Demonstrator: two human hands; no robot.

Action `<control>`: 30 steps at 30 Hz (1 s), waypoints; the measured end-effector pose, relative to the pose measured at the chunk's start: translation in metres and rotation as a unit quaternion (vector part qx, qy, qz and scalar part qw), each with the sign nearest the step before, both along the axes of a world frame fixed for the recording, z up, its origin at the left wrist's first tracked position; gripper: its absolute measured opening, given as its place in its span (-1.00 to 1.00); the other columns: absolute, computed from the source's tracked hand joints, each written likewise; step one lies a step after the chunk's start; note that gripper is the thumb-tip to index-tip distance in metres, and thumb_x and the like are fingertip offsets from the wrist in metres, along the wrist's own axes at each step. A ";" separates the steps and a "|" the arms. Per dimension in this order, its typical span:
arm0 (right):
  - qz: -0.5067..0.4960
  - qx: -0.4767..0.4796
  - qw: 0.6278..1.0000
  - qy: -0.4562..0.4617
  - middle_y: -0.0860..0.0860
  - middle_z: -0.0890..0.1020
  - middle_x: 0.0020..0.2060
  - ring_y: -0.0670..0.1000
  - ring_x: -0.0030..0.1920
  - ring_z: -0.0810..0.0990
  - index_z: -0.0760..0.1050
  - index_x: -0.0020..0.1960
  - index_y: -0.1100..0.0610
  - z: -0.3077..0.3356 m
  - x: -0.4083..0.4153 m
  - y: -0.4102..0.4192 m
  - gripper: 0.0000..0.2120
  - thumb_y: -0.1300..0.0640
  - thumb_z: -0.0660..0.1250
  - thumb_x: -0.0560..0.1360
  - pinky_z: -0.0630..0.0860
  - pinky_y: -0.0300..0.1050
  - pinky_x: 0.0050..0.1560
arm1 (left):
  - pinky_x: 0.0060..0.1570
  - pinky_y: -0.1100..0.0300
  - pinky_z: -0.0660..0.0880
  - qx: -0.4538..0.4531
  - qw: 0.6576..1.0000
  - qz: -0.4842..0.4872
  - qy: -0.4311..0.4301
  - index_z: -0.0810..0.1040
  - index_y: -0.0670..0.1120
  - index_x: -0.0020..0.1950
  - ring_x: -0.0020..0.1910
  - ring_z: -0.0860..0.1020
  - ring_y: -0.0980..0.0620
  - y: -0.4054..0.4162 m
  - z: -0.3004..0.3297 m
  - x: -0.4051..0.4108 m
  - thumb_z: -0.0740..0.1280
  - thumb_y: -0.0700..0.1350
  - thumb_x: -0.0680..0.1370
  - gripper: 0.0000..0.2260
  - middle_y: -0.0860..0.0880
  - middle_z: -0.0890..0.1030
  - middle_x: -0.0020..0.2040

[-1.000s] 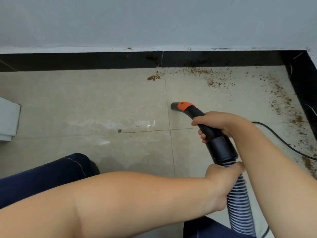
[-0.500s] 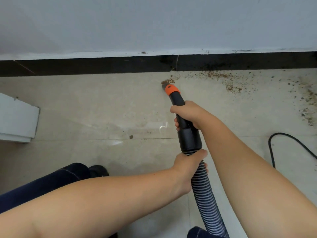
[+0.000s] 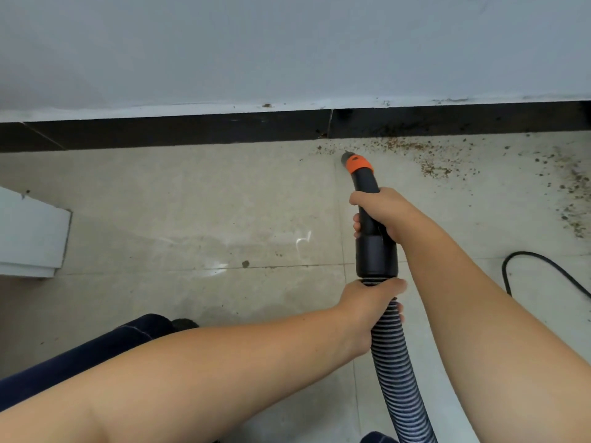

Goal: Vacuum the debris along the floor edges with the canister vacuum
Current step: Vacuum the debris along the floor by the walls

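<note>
The right hand [image 3: 382, 212] is wrapped around the black nozzle [image 3: 364, 187], and the left hand [image 3: 367, 310] holds the hose [image 3: 396, 378] below it. The orange tip sits near brown debris [image 3: 431, 167] at the upper right, by the baseboard [image 3: 192, 131].

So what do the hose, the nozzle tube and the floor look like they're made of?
Hose: ribbed, likely flexible plastic, going by its corrugated rings. Nozzle tube: smooth black, probably hard plastic with a dull sheen and an orange collar. Floor: beige glazed-looking tile, with grout lines and faint reflections.
</note>
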State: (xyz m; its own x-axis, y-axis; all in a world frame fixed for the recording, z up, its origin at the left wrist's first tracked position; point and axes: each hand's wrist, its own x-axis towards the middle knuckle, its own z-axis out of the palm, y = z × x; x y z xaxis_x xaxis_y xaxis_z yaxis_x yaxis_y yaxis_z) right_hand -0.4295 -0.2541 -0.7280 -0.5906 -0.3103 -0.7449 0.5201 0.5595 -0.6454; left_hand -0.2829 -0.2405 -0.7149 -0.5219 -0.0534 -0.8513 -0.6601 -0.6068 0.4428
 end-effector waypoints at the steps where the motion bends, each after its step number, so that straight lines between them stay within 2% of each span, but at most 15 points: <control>1: 0.005 -0.003 1.000 0.000 0.13 0.51 -0.43 0.02 -0.58 0.51 0.38 -0.01 0.23 -0.001 0.001 -0.002 -0.85 0.23 0.31 0.48 0.53 -0.11 -0.46 | -0.29 0.21 0.54 -0.002 1.000 0.006 -0.002 0.50 -0.12 -0.09 -0.35 0.55 0.05 0.000 0.000 0.000 0.36 -0.08 0.56 -0.88 -0.06 0.57 -0.25; 6: 0.053 -0.020 0.998 -0.010 0.12 0.52 -0.44 0.03 -0.56 0.51 0.38 0.03 0.21 -0.007 0.017 -0.026 -0.82 0.22 0.31 0.46 0.54 -0.09 -0.42 | -0.25 0.18 0.55 -0.014 0.999 0.041 -0.020 0.52 -0.12 -0.03 -0.31 0.58 0.04 -0.008 -0.005 0.011 0.35 -0.07 0.56 -0.88 -0.06 0.59 -0.21; 12: 0.082 -0.032 0.996 -0.020 0.09 0.53 -0.46 0.01 -0.57 0.52 0.39 0.03 0.19 -0.012 0.028 -0.052 -0.81 0.22 0.31 0.45 0.53 -0.11 -0.43 | -0.07 0.09 0.60 -0.013 0.998 0.068 -0.011 0.55 -0.11 0.09 -0.16 0.62 0.01 -0.025 -0.011 0.018 0.36 -0.04 0.55 -0.81 -0.05 0.63 -0.09; 18: 0.022 -0.006 1.000 0.005 0.12 0.52 -0.42 0.02 -0.55 0.51 0.39 0.05 0.23 -0.005 0.000 -0.031 -0.82 0.22 0.31 0.48 0.54 -0.09 -0.42 | -0.26 0.19 0.56 -0.005 1.000 0.027 -0.012 0.51 -0.12 -0.04 -0.33 0.58 0.03 -0.020 -0.013 -0.003 0.37 -0.07 0.55 -0.87 -0.07 0.59 -0.22; 21: -0.021 0.015 1.000 0.009 0.12 0.52 -0.40 0.02 -0.54 0.51 0.38 0.07 0.24 -0.002 -0.017 -0.005 -0.80 0.22 0.31 0.49 0.54 -0.10 -0.43 | -0.34 0.23 0.54 0.042 0.999 0.008 -0.014 0.50 -0.13 -0.06 -0.40 0.54 0.04 -0.010 -0.009 -0.018 0.40 -0.13 0.51 -0.88 -0.07 0.55 -0.30; 23: -0.045 0.018 0.999 0.007 0.13 0.51 -0.39 0.02 -0.54 0.51 0.38 0.07 0.24 -0.001 -0.028 0.010 -0.80 0.22 0.31 0.50 0.54 -0.12 -0.46 | -0.34 0.22 0.53 0.068 0.998 0.000 -0.014 0.49 -0.13 -0.06 -0.40 0.53 0.03 -0.003 -0.005 -0.027 0.42 -0.16 0.49 -0.87 -0.07 0.54 -0.31; 30: -0.077 0.012 0.997 0.005 0.13 0.51 -0.38 0.00 -0.58 0.50 0.37 -0.01 0.23 -0.001 -0.054 0.025 -0.85 0.22 0.32 0.51 0.55 -0.15 -0.49 | -0.33 0.20 0.51 0.057 0.998 -0.024 -0.012 0.47 -0.15 -0.07 -0.40 0.49 0.02 0.003 -0.003 -0.055 0.42 -0.17 0.50 -0.86 -0.08 0.51 -0.32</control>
